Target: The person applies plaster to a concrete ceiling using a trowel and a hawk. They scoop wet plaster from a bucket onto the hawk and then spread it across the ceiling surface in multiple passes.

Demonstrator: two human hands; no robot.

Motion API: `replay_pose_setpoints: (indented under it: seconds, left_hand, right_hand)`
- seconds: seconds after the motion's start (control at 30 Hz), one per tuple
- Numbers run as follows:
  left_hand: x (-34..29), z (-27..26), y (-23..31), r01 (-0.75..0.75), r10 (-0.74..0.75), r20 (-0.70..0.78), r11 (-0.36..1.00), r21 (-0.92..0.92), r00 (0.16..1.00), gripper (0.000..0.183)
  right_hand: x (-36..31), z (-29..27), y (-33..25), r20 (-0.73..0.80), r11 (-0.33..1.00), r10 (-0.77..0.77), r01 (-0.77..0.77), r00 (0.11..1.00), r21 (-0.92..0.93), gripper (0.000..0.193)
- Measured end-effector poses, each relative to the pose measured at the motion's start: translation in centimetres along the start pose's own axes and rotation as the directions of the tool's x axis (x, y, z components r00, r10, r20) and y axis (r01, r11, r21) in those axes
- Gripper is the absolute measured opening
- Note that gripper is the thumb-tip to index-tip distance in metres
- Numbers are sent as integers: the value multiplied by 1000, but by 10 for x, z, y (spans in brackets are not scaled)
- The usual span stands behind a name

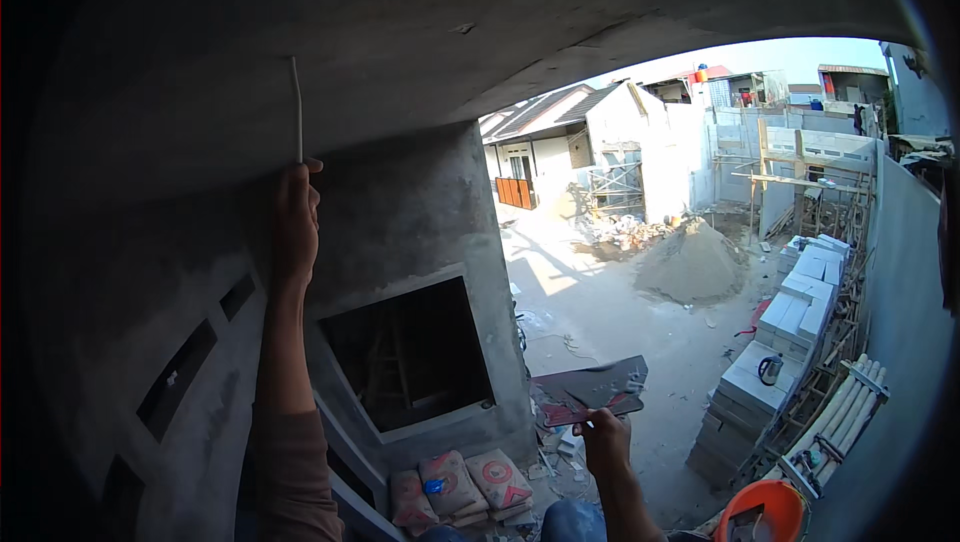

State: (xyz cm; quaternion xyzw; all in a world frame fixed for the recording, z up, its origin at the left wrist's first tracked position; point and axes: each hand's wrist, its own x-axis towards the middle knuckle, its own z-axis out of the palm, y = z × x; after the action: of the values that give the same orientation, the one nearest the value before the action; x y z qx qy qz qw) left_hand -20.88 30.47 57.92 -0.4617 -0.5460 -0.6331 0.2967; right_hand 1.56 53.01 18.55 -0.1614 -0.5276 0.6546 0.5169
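My left hand (pixel 297 217) is raised toward the grey ceiling, its fingers closed at the lower end of a thin, pale, slightly bent rod (pixel 298 122). The rod's upper tip is close to the ceiling; whether it touches cannot be made out. Lower and to the right, my right hand (pixel 606 439) grips the near edge of a dark flat plate (pixel 595 382) with angular corners and a reddish lower edge. Part of its grip is hidden behind the fingers.
A window opening (pixel 410 357) pierces the grey wall. Cement sacks (pixel 450 487) lie below. At right stand stacked pale blocks (pixel 800 312) with a kettle (pixel 769 370) on top, bamboo poles (pixel 845 407) and an orange bucket (pixel 785 502). A sand heap (pixel 695 262) lies farther out.
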Motion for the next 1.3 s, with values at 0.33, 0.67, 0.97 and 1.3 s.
replay_pose_setpoints:
  seconds: [0.33, 0.67, 0.97, 1.3]
  left_hand:
    - [-14, 0, 23, -5, 25, -105, 983, 183, 994, 42]
    - [2, -11, -32, -85, 88, -103, 996, 40, 991, 42]
    - [18, -7, -72, -232, 217, -163, 969, -83, 962, 40]
    - [36, -11, -124, -453, 480, -91, 864, 219, 872, 39]
  right_hand:
    - [-2, -9, -41, -119, 941, 159, -114, 980, 319, 15]
    - [-6, -14, -74, 84, 540, -354, 277, 932, -795, 19]
    - [-28, -10, -102, 93, 281, -483, 254, 871, -926, 19]
    - [-64, 1, -139, -360, 954, -44, 146, 932, 262, 11]
